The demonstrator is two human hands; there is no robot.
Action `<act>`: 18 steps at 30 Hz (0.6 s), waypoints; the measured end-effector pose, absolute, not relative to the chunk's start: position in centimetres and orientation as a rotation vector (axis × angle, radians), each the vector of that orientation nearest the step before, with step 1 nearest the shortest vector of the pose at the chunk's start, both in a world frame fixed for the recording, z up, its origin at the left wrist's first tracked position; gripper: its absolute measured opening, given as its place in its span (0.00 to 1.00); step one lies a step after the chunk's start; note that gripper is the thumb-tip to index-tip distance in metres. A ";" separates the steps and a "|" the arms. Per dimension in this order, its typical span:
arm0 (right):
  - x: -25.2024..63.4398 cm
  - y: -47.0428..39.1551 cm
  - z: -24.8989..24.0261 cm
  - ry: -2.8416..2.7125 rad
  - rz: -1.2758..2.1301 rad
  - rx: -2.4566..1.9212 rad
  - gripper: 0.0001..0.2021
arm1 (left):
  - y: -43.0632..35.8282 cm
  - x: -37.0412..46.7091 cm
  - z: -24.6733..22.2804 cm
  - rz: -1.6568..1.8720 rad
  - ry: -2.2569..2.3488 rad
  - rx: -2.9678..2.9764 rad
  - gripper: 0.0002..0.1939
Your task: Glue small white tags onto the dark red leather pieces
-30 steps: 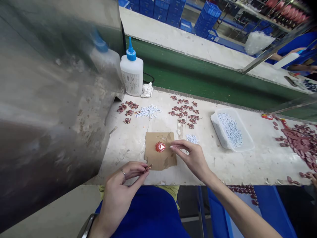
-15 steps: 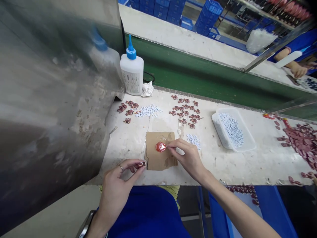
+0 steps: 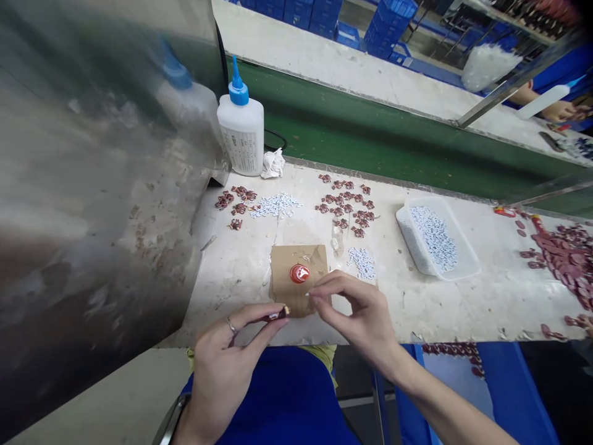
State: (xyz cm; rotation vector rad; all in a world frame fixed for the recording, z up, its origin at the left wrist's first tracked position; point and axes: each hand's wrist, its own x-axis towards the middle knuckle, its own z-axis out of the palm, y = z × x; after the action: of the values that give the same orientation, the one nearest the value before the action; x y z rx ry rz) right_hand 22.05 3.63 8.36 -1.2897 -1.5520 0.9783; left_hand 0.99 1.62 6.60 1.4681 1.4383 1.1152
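Holding brown piece (image 3: 278, 314), left hand (image 3: 227, 358) | white bit (image 3: 307, 295), right hand (image 3: 361, 315) | scuffed bench (image 3: 236, 266) | crates (image 3: 388, 28) beyond

Nothing legible: no brand, number or sign can be made out. White plastic squeeze bottle with blue pointed nozzle cap (image 3: 241, 127) has a printed label (image 3: 241, 150) on its front, rows of small dark characters with what looks like a table-like block, too small and blurred to read. Small round red dish (image 3: 294, 274) on the flat brown cardboard piece (image 3: 285, 296) shows a white patch, can't tell if printed mark, contents or glare.
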 end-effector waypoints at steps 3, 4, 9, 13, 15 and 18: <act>20.9 2.6 9.7 -1.516 1.078 -1.209 0.10 | 1.4 1.1 7.1 1.116 1.402 1.471 0.08; 20.6 2.4 9.8 -1.519 1.092 -1.188 0.10 | 1.3 1.2 7.2 1.127 1.382 1.471 0.08; 20.6 2.3 9.9 -1.557 1.079 -1.163 0.11 | 1.5 1.5 7.7 1.155 1.339 1.500 0.08; 20.8 2.2 10.0 -1.646 1.038 -1.165 0.11 | 1.4 1.5 7.8 1.163 1.343 1.518 0.09; 20.9 2.0 10.1 -1.766 0.924 -1.170 0.13 | 1.4 1.3 7.7 1.169 1.361 1.547 0.08; 20.9 1.7 10.4 -1.991 0.660 -1.136 0.16 | 1.4 1.2 7.6 1.172 1.364 1.603 0.08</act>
State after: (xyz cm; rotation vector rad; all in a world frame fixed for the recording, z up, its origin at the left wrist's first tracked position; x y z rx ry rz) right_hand 20.88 1.65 10.44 -1.1363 -1.9907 0.6603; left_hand 1.16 1.40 7.55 1.6034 1.3641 1.1715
